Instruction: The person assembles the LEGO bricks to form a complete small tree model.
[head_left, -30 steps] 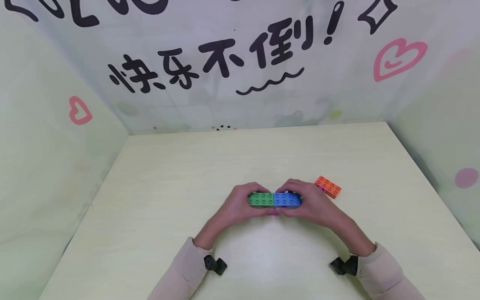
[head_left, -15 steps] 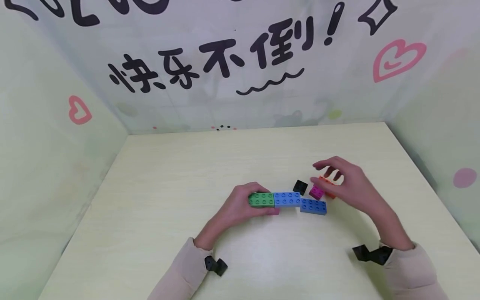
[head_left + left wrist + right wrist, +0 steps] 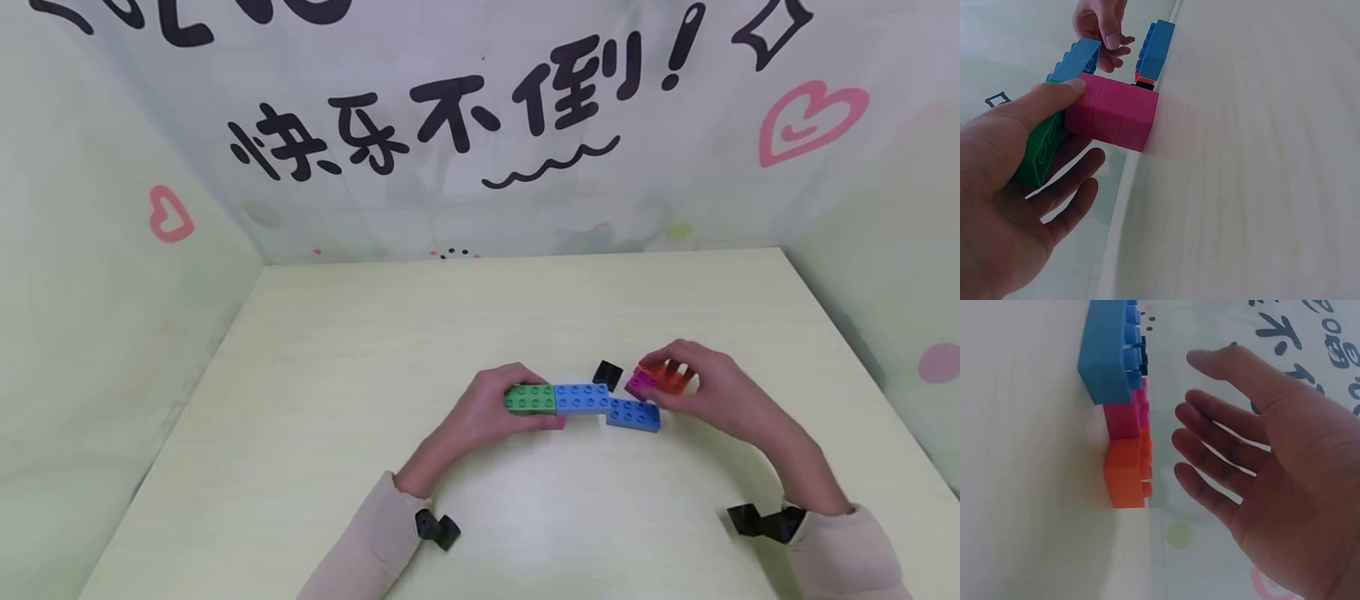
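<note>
My left hand [image 3: 491, 407] grips a built piece: a green brick [image 3: 529, 399] and a blue brick [image 3: 582, 398] side by side on top of stacked pink bricks [image 3: 1110, 112]. In the left wrist view the thumb lies along the pink stack's top and the fingers go behind the green brick. My right hand [image 3: 712, 383] hovers over an orange brick [image 3: 1125, 472] and a magenta brick [image 3: 641, 383]. Its fingers are loosely bent and, in the right wrist view, apart from the bricks. From the head, the fingers partly cover the orange brick.
A loose blue brick [image 3: 633, 415] lies right of the built piece, near its raised blue end. A small black brick [image 3: 607, 375] lies behind it. The pale table [image 3: 337, 358] meets a printed cloth wall [image 3: 420, 208] at the back.
My right hand has let go of the blue end and moved right, then lowered over the orange and magenta bricks. My left hand keeps its grip. The head view has shifted slightly.
</note>
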Tool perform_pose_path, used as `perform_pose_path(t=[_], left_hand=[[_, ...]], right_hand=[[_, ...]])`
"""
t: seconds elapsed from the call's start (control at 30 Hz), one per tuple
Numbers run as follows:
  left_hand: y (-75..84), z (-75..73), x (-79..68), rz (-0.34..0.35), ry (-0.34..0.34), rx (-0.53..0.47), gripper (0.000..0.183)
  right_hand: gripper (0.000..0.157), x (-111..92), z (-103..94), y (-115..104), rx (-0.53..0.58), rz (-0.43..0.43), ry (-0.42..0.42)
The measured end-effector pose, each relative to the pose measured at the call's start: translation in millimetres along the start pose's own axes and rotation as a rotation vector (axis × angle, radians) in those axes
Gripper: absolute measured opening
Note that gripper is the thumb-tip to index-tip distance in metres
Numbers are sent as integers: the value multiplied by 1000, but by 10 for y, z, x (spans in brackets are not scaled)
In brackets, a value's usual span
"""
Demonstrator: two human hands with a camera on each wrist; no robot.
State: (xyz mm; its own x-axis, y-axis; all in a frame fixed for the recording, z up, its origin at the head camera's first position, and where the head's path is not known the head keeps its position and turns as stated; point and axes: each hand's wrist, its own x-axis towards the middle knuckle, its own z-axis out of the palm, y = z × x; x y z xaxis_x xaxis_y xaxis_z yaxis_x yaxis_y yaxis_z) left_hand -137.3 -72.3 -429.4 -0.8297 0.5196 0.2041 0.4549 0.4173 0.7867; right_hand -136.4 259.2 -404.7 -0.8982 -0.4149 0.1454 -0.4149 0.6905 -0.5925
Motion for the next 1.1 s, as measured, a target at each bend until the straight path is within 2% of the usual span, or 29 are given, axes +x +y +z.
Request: perform_pose_path(t=[0.1, 0.23, 0.43, 0.73, 0.8, 0.93, 1.0, 1.1], left_hand=[[-4, -1, 3, 4, 0, -2, 43], [-9, -7, 1, 1, 3, 0, 43], [-25, -12, -20, -7, 11, 6, 43], [-49, -11, -53, -13, 29, -8, 43], [-54, -4, -61, -17, 27, -12, 43], [-55, 7, -50, -10, 20, -25, 43], [-52, 5, -29, 3, 18, -26, 43], [-46, -8, 5, 18, 15, -16, 42]], right_hand=[[37, -32, 89, -21, 33, -35, -101], [41, -63, 171, -50, -2, -28, -154], [41, -61, 209, -99, -105, -39, -147], [42, -48, 276, -132, -221, -113, -102], [41, -58, 280, -129, -209, -113, -101], [44, -107, 210, -116, -111, -85, -92], [48, -132, 143, -111, -54, -85, -60], [53, -141, 49, -135, 9, -146, 12]])
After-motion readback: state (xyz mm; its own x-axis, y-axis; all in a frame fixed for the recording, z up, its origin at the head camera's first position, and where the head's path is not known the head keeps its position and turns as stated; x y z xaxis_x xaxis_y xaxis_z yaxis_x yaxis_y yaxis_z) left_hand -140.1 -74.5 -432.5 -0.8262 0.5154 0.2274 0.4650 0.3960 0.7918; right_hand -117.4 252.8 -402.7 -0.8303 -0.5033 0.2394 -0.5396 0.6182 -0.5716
